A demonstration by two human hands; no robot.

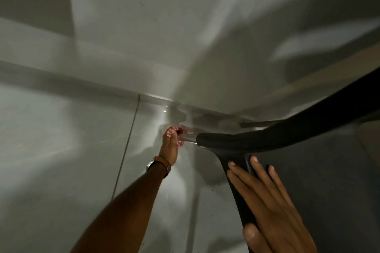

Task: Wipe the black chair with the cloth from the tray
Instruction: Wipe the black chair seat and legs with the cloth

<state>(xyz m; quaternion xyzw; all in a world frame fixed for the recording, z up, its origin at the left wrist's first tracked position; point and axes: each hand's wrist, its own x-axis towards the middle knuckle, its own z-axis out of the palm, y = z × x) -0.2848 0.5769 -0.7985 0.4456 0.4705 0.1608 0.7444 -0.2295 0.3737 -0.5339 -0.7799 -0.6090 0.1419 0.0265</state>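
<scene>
Head view: pale tiled floor (61, 150); left hand (169, 148) pinching cloth (179, 134), right hand (267, 197) spread on chair (308, 170).

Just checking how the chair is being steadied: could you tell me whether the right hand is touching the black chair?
Touching. The head view shows the right hand lying flat on the black chair, fingers across its edge.

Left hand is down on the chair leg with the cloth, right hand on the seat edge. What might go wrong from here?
1. The left hand wraps the red-and-white cloth around a thin metal leg; the small bunched cloth may slip off.
2. The right hand presses the black chair's edge; uneven force might tip or slide it on the glossy floor.
3. Dim light may hide missed spots.
</scene>
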